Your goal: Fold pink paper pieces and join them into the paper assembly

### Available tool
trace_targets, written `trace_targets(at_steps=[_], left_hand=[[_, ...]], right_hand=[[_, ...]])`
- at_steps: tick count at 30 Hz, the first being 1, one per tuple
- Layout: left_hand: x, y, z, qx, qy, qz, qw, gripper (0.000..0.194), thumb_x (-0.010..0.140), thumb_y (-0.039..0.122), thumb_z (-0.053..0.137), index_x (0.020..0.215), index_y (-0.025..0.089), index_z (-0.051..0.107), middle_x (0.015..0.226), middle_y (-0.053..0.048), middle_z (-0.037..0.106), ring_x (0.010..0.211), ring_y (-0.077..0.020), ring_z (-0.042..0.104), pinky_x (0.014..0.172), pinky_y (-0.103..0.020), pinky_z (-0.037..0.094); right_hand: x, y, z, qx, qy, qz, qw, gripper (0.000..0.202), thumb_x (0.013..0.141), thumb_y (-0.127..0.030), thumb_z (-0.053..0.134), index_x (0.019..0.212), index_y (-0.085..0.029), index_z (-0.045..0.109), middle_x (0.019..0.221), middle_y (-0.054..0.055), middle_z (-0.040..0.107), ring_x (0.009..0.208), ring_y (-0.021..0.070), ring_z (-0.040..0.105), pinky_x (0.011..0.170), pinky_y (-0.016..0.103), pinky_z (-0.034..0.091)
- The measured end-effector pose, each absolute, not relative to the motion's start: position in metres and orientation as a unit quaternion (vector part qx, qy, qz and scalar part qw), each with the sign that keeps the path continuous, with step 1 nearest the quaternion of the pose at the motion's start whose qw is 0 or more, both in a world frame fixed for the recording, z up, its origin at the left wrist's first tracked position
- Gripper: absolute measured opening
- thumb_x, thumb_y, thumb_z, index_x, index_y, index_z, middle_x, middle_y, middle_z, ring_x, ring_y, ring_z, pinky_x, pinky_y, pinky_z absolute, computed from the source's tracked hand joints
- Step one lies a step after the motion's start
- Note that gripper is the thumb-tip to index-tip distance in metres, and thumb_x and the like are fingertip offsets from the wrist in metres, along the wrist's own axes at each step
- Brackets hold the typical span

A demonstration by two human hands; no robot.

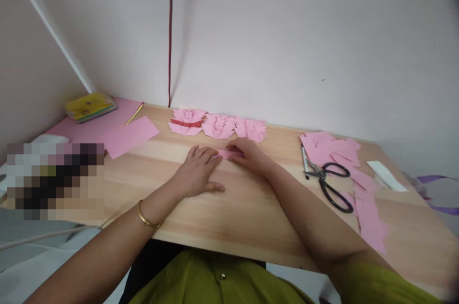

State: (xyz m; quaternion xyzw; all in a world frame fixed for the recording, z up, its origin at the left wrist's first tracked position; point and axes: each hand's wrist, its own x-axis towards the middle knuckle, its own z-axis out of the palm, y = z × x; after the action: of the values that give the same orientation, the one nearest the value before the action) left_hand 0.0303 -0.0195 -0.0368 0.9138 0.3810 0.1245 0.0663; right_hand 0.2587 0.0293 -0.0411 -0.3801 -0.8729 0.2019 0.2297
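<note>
A small pink paper piece [226,154] lies on the wooden table between my hands. My left hand [201,170] rests palm down at its left end, fingers on the paper and the thumb stretched out apart. At the right end, my right hand [248,155] grips the same piece between thumb and curled fingers. Just beyond my hands, three layered pink paper shapes [218,126] stand in a row near the wall, and a red strip [186,124] crosses the leftmost one.
Black-handled scissors [322,176] and a pen [305,163] lie to the right beside pink paper scraps [367,208] and a white strip [386,176]. Pink sheets [132,136], a pencil [135,114] and a yellow book [91,106] are at the left. The wall bounds the back.
</note>
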Motion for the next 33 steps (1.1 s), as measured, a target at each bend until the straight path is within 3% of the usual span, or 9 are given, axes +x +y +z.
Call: trace_targets(at_steps=[12, 22, 28, 33], left_hand=[[0.03, -0.021, -0.039, 0.907, 0.401, 0.123, 0.041, 0.065, 0.073, 0.065, 0.051, 0.12, 0.021, 0.051, 0.128, -0.013, 0.047, 0.121, -0.0304, 0.035, 0.104, -0.056, 0.014], [0.025, -0.016, -0.039, 0.901, 0.408, 0.146, 0.024, 0.048, 0.082, 0.061, 0.042, 0.101, 0.022, 0.062, 0.126, -0.01, 0.052, 0.118, -0.0291, 0.041, 0.101, -0.06, 0.015], [0.022, -0.012, -0.04, 0.898, 0.416, 0.145, 0.019, 0.048, 0.081, 0.061, 0.043, 0.105, 0.023, 0.062, 0.128, -0.01, 0.052, 0.118, -0.0285, 0.041, 0.101, -0.058, 0.016], [0.022, -0.012, -0.039, 0.886, 0.437, 0.148, 0.036, 0.035, 0.087, 0.048, 0.043, 0.102, 0.026, 0.065, 0.126, -0.006, 0.055, 0.116, -0.0261, 0.044, 0.1, -0.055, 0.019]], right_hand=[[0.259, 0.035, -0.055, -0.394, -0.863, 0.194, 0.248, 0.035, 0.076, -0.031, 0.062, 0.109, -0.02, 0.058, 0.105, 0.008, 0.062, 0.097, 0.0222, 0.056, 0.085, 0.038, 0.043], [0.244, 0.036, -0.033, -0.423, -0.864, 0.239, 0.132, 0.036, 0.074, -0.029, 0.063, 0.107, -0.018, 0.059, 0.099, 0.006, 0.062, 0.086, 0.0176, 0.056, 0.072, 0.029, 0.045], [0.236, 0.025, -0.042, -0.443, -0.856, 0.177, 0.198, 0.03, 0.074, -0.021, 0.06, 0.104, -0.018, 0.061, 0.103, 0.007, 0.062, 0.095, 0.02, 0.055, 0.082, 0.033, 0.042], [0.238, 0.025, -0.049, -0.453, -0.851, 0.173, 0.204, 0.03, 0.074, -0.025, 0.061, 0.104, -0.019, 0.062, 0.105, 0.008, 0.063, 0.097, 0.0215, 0.056, 0.083, 0.035, 0.043]])
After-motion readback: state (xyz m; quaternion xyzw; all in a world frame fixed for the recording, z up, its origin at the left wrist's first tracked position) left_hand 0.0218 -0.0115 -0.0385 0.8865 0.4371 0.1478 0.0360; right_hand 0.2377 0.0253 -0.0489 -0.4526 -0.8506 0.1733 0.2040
